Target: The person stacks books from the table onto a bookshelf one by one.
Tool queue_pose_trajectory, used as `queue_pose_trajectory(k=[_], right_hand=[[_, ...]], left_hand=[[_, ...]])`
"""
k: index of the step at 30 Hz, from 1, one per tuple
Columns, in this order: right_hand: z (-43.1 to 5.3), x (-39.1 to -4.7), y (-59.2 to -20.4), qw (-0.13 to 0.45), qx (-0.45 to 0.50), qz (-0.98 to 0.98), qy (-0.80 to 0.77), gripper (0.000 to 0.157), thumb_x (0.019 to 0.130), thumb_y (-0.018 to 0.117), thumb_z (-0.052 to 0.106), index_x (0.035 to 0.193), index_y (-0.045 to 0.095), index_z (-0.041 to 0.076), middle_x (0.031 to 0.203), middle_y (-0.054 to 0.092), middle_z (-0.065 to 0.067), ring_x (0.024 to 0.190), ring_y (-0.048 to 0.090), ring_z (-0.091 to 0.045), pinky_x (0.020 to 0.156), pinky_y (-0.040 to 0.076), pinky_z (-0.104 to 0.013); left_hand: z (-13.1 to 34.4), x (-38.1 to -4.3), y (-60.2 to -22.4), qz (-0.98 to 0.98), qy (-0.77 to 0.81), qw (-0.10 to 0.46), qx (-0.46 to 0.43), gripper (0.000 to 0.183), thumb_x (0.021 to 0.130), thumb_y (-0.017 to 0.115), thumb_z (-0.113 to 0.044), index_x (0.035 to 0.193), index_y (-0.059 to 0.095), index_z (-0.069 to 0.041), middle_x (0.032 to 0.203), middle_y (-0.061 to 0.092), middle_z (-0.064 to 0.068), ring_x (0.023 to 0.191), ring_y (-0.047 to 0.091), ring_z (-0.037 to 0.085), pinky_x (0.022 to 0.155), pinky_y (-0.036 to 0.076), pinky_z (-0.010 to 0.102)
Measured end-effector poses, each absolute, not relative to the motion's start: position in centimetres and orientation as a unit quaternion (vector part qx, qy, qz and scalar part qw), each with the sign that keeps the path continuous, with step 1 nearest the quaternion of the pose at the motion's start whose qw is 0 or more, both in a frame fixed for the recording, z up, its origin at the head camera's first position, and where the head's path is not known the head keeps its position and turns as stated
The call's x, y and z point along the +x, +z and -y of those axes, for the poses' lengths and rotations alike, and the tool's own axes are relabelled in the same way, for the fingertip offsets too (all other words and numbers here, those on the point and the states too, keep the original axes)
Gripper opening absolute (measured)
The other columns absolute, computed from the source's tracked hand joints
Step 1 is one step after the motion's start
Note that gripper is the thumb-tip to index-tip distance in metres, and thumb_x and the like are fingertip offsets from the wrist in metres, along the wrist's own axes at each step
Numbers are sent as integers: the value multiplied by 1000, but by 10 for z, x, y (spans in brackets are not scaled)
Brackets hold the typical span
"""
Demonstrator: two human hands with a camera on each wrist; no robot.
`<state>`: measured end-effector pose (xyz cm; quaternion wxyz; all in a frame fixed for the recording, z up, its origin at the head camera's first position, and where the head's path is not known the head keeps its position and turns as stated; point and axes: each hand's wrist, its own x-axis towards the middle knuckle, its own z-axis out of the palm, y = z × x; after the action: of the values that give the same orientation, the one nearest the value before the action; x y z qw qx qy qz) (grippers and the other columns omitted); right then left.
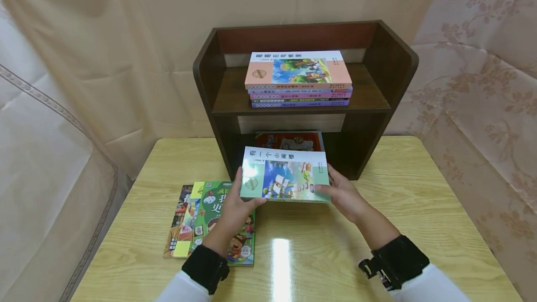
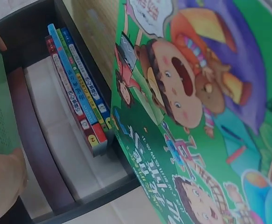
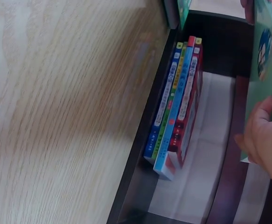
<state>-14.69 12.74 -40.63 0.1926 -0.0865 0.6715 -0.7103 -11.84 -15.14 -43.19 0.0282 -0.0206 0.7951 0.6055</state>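
Both hands hold a light green paperback book (image 1: 289, 176) in front of the bookshelf, its illustrated cover facing up. The left hand (image 1: 236, 209) grips its left edge, with the thumb on the near corner. On the right edge, the right hand (image 1: 345, 195) pinches the book, thumb on top. In the right wrist view the book's green underside (image 3: 271, 70) shows beside the right hand (image 3: 266, 137). The small dark brown bookshelf (image 1: 302, 112) has two levels. A stack of books (image 1: 299, 78) lies flat on its upper shelf. Books on the lower shelf (image 2: 77, 88) are partly hidden in the head view.
Several large picture books (image 1: 209, 227), a green one on top, lie overlapped on the wooden table (image 1: 319, 255), under the left forearm. Beige curtains (image 1: 168, 50) hang behind the bookshelf, and a flowered cloth (image 1: 482, 83) hangs at the right.
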Motion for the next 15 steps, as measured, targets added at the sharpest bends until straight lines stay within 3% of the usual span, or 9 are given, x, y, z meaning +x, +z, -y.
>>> queue_pose_trajectory(k=[7,15], right_hand=[[-128,-151,-416,167,-101,-757,-624,94,90,68,7,155,1,8,158,19,-21,132,41,-34,93,47,-22],[-130,-160,-425,151,-127,-795,-574,103,85,73,6,156,-3,14,155,25,-23,124,48,-36,92,48,-34]], left_hand=[[149,-129,-435,-790,610,31,-44,105,82,78,-15,156,5,-25,162,8,0,148,5,26,117,16,48],[147,-146,-446,-797,603,33,-26,103,82,77,-14,156,5,-17,162,10,5,147,8,29,117,18,48]])
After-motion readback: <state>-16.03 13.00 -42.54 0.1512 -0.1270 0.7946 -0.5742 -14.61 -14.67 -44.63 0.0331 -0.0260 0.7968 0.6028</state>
